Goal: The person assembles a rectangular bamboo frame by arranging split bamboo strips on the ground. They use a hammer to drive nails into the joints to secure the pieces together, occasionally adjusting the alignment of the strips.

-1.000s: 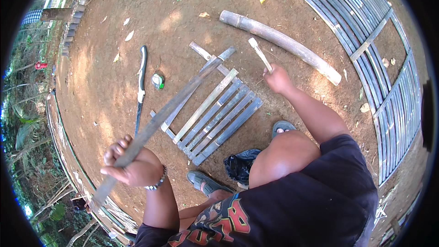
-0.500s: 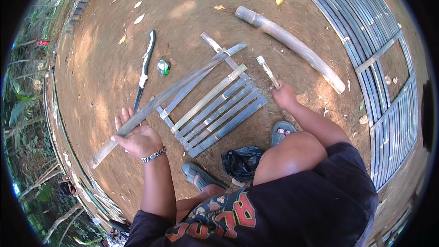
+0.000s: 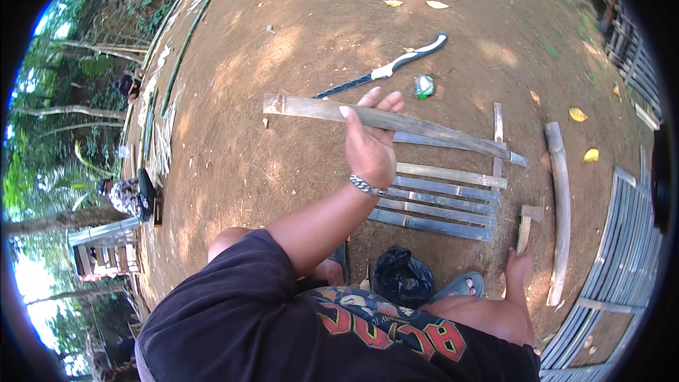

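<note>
1. A crumpled black plastic bag (image 3: pixel 385 279) is sitting open-mouthed on the brown earth between the person's sandalled feet; its inside is showing too dark to tell the contents.
2. From the left, a long thin green pole (image 3: pixel 185 64) is lying along the clearing's edge; a folding saw with a black-and-white handle (image 3: pixel 410 59) is lying beyond the hands; a small rounded green-and-white object (image 3: pixel 424 87) is resting just beside it; a grey slatted bamboo panel (image 3: pixel 433 225) is lying before the feet; a thick, slightly curved bamboo pole (image 3: pixel 559 205) is lying to its right; a larger slatted bamboo panel (image 3: pixel 612 255) is spreading farther right.
3. A long flat brown-grey bamboo strip (image 3: pixel 424 127) is slanting across the smaller panel's far side, hiding part of it.
4. The left hand (image 3: pixel 371 143) is holding that strip loosely, half open, thumb in front and fingers behind; the right hand (image 3: pixel 518 263) is closing around a short wooden-handled tool (image 3: pixel 523 235), its head pointing away from the body.
</note>
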Motion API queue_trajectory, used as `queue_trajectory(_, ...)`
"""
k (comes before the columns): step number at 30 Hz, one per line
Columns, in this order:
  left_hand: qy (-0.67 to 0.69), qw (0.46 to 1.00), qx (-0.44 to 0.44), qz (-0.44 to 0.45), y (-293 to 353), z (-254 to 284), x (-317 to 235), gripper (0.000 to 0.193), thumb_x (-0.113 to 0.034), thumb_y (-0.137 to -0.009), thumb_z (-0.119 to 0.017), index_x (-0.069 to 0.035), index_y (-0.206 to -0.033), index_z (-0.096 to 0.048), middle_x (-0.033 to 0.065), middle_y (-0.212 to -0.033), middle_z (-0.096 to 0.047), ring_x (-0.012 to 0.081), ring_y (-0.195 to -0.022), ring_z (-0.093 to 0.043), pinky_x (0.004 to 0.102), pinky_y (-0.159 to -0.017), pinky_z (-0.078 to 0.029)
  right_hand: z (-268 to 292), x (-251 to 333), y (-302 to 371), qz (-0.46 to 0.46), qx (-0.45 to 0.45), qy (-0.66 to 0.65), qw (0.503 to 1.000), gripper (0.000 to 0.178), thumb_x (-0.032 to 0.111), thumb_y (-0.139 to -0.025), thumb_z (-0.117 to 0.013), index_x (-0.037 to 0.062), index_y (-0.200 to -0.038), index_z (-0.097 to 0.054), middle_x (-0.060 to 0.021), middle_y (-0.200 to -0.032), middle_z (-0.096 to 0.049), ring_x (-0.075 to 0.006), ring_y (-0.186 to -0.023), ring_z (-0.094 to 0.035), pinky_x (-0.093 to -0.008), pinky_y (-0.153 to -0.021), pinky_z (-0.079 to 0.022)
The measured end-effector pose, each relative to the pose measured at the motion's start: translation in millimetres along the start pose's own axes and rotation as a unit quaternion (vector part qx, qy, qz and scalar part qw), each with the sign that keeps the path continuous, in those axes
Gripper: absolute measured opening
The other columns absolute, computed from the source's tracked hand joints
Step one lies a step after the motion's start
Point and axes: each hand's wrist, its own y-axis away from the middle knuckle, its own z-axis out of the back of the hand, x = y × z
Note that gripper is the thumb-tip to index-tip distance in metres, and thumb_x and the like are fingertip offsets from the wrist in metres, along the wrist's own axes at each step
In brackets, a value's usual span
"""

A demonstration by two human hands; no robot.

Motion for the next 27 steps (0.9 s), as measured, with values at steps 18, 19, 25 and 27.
queue_trajectory(18, 0.014, 0.999, 0.044, -0.008, 5.0, 10.3, 0.5, 0.074, -0.059, -0.107, -0.026, 0.005, -0.142, -0.041, 0.0268, -0.130, -0.061, 0.0320, -0.120, -0.060, 0.0433, -0.107, -0.043, 4.9, -10.6, 8.5, -0.016, 0.012, 0.066, 0.998, 0.054, 0.018, -0.079, -0.080, -0.0007, -0.124, -0.058, -0.0287, -0.112, -0.066, -0.0487, -0.105, -0.063, -0.0548, -0.089, -0.049)
queue_trajectory(19, 0.008, 0.999, 0.042, -0.004, 4.6, 4.9, -1.2, 0.074, -0.059, -0.107, -0.026, 0.005, -0.142, -0.041, 0.0268, -0.130, -0.061, 0.0321, -0.119, -0.060, 0.0431, -0.107, -0.044, 7.1, -11.3, 8.9, -0.024, 0.017, 0.057, 0.998, 0.055, 0.019, -0.079, -0.080, -0.0005, -0.125, -0.057, -0.0285, -0.113, -0.065, -0.0485, -0.105, -0.063, -0.0548, -0.089, -0.049)
queue_trajectory(25, -0.024, 0.999, -0.035, 0.018, -10.4, 15.6, -6.4, 0.077, -0.063, -0.105, -0.021, 0.000, -0.145, -0.038, 0.0259, -0.135, -0.059, 0.0351, -0.121, -0.059, 0.0510, -0.109, -0.042, 18.2, 4.0, 4.5, -0.017, 0.014, 0.129, 0.991, 0.067, 0.033, -0.079, -0.081, 0.0000, -0.132, -0.056, -0.0274, -0.123, -0.061, -0.0457, -0.116, -0.058, -0.0516, -0.099, -0.047)
queue_trajectory(27, -0.041, 0.998, -0.054, 0.007, -23.5, 25.6, -12.3, 0.077, -0.063, -0.105, -0.018, -0.001, -0.146, -0.037, 0.0265, -0.140, -0.055, 0.0359, -0.124, -0.058, 0.0542, -0.109, -0.041, 28.4, 12.5, 0.3, 0.056, -0.010, 0.115, 0.992, 0.063, 0.028, -0.083, -0.078, 0.0010, -0.134, -0.054, -0.0267, -0.130, -0.054, -0.0445, -0.122, -0.052, -0.0495, -0.103, -0.045)
